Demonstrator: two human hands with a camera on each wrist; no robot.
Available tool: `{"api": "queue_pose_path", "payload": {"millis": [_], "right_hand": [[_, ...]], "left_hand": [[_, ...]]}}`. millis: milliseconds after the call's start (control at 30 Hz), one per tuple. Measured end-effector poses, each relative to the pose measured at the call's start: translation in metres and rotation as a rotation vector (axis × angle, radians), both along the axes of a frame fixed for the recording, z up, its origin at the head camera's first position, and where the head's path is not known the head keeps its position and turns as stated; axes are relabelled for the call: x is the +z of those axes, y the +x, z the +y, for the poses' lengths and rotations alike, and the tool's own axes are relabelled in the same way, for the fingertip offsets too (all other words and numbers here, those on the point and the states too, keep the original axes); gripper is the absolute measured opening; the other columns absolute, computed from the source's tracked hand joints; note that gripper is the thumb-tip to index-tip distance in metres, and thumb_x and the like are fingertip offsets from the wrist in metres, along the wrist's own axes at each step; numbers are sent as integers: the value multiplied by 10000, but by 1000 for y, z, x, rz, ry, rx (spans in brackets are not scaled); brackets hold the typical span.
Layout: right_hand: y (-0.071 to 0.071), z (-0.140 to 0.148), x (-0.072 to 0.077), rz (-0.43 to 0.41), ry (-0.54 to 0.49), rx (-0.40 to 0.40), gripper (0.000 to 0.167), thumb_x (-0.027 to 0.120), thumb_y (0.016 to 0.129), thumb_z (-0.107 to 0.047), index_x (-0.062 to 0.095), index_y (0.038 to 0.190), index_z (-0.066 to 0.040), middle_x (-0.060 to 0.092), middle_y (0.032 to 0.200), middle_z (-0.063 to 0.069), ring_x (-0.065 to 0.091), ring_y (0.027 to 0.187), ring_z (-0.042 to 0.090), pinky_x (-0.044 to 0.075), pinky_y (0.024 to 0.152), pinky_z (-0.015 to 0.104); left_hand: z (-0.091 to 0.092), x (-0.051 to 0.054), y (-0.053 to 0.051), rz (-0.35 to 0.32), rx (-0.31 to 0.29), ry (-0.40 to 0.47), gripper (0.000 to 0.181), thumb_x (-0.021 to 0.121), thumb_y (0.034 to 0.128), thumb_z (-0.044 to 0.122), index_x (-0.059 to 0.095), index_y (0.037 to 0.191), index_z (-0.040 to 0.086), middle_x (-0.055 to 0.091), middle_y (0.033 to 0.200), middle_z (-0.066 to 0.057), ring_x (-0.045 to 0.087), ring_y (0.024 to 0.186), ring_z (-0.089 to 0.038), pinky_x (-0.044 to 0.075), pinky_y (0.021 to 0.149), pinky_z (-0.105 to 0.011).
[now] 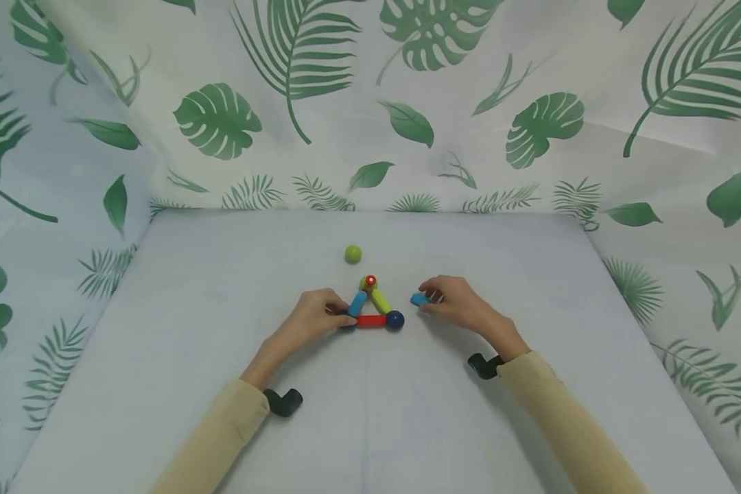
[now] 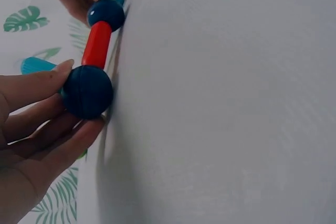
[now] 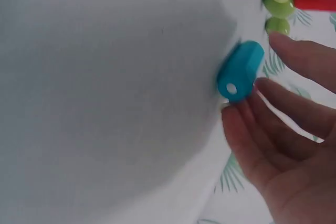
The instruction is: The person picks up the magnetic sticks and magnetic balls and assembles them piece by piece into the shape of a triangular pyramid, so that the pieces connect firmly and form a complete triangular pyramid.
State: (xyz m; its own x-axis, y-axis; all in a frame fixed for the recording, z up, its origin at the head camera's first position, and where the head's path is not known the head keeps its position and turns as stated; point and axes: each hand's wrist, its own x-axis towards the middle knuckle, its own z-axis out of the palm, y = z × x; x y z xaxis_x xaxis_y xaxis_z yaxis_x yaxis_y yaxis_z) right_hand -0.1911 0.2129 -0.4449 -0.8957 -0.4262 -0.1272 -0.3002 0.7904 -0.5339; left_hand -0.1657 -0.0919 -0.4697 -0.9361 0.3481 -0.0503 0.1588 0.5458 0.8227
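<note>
My left hand (image 1: 316, 312) pinches a dark blue ball (image 2: 87, 92) at the left corner of a triangle of toy magnetic rods and balls. A red rod (image 1: 371, 321) runs from there to a second dark blue ball (image 1: 395, 320). A blue rod (image 1: 357, 303) and a yellow-green rod (image 1: 380, 301) slant to a light green ball (image 1: 363, 283) at the far corner, where another red rod (image 1: 371, 280) stands up. Right of the triangle, my right hand (image 1: 458, 300) holds a loose blue rod (image 3: 241, 71) between thumb and fingers; one finger is lifted off it.
A loose green ball (image 1: 353, 254) lies behind the triangle. The white table (image 1: 222, 261) is backed by a leaf-patterned cloth (image 1: 346, 137). Black wrist mounts (image 1: 284, 403) stick out at both cuffs, close to the table.
</note>
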Motion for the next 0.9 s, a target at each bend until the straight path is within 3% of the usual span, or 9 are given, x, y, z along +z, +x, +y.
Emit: {"api": "queue_pose_path", "payload": {"millis": [167,367,600,900], "right_hand": [[-1,-6,-5,0,60,13,311,747,908,-61,696,1187,65,700,1008,133,648,916,246,590,844,410],[0,-9,-3,5,49,5,250,728,912,-39,713,1144,52,698,977,115,625,877,227,581,814,395],[1,-12,3,-12,-48,-31,277,724,930,-68,696,1197,1,737,1088,142,698,1001,286,609,881,432],[5,-17,6,-22,-207,-46,286,737,940,-133,701,1214,-59,751,1113,81,717,1032,241,610,918,418]], "left_hand": [[4,4,0,-60,14,-39,207,845,854,149,782,1013,34,773,967,-41,718,916,-162,606,812,-299],[5,5,0,-66,31,-36,192,846,853,147,783,1001,42,773,954,-35,715,905,-158,606,811,-302],[3,5,-1,-73,36,-35,173,839,858,144,786,993,50,772,949,-28,711,905,-155,604,825,-312],[2,5,-1,-70,47,-42,181,838,858,138,778,1004,47,771,969,-41,713,926,-172,604,842,-327]]}}
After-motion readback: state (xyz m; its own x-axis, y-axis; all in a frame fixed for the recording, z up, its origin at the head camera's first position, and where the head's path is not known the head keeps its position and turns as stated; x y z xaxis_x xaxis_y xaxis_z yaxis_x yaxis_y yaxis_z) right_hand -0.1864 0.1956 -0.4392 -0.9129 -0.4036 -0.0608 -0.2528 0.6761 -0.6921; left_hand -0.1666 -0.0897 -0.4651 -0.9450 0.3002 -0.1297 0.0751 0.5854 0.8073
